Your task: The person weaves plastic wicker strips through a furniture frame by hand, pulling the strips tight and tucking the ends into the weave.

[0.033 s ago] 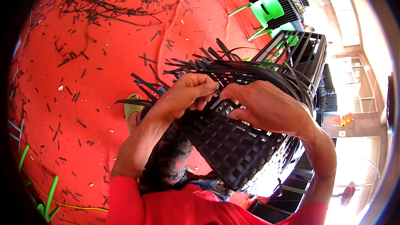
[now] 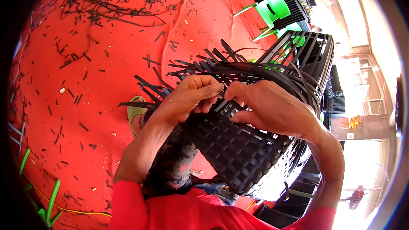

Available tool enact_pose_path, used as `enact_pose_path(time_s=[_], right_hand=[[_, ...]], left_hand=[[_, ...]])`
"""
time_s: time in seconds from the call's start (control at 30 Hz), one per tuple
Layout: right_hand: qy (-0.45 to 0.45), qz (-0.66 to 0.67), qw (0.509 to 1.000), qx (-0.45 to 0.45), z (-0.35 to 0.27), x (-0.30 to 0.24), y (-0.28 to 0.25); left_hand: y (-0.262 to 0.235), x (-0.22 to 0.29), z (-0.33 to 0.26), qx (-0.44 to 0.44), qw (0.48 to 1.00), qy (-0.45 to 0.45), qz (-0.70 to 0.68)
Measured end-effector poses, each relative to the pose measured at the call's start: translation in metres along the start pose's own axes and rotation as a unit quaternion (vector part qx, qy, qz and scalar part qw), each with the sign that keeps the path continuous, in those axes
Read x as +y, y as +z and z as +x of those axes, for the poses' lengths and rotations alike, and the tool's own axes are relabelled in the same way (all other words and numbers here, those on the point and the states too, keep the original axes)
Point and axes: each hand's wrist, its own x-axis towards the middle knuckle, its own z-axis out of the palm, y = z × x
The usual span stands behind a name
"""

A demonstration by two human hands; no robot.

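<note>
A black woven panel is held across the lap, slanting from about 7 o'clock up toward 1 o'clock of the view, with its unwoven black strips fanning out loose at the upper edge. Set against the earlier view, nothing is seen to have shifted: both hands are met at the same spot on the panel's top edge, so the weaving of that one strip appears to be in hand, not finished.

The left hand is closed, its fingertips pinched on what seems to be a single strip end, though the strip itself is largely hidden between the two hands. The right hand is laid over the panel at about 3 o'clock of the left one, fingers curled and touching the weave; whether a strip is actually gripped there cannot be told.

By count: one woven panel, two hands, and one green sandal seen on the floor at 9 o'clock of the left hand. Two green plastic chairs are made out at 1 o'clock, one partly hidden behind a black slatted frame. The red floor is strewn with short black offcuts, too many to count, thickest toward 11 o'clock. A few green rods and a yellow cord lie at 8 o'clock.
</note>
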Motion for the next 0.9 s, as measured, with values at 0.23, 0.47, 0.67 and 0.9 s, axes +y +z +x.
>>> enact_pose_path(time_s=[0.23, 0.47, 0.67, 0.9], right_hand=[[0.044, -0.024, 0.999, 0.011, 0.000, -0.006, -0.008], [0.021, -0.056, 0.997, -0.058, 0.000, 0.000, -0.019], [0.008, -0.092, 0.994, -0.066, 0.000, 0.006, -0.006], [0.020, -0.079, 0.994, -0.070, 0.002, 0.003, -0.006]], left_hand=[[0.009, 0.017, -0.007, -0.028, 0.990, -0.134, 0.028], [0.009, 0.024, 0.012, -0.153, 0.950, -0.122, 0.242], [0.003, 0.021, 0.023, -0.229, 0.926, -0.164, 0.252], [-0.007, 0.013, 0.030, -0.215, 0.948, -0.198, 0.128]])
